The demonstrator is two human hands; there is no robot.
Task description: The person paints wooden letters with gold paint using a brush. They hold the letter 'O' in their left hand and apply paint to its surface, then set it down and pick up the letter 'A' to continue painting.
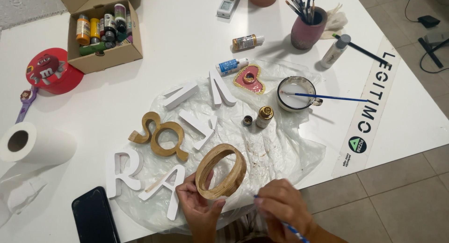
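My left hand [199,205] holds a gold-painted wooden ring letter [220,171] upright at the table's front edge, thumb on its lower rim. My right hand [280,208] grips a thin blue-handled brush [292,230], its tip close to the ring's lower right side. A gold ampersand [161,135] lies to the left on clear plastic sheeting [280,149]. White letters [122,172] lie around it. A small gold paint bottle [264,116] stands open beside its cap [247,120].
A cup of milky water [296,93] with a blue brush stands behind. A pink heart [249,79], brush pot [306,27], paint bottles [248,41], cardboard box of paints [100,30], red round tin [50,70], paper roll [32,142] and dark phone [95,217] surround the sheeting.
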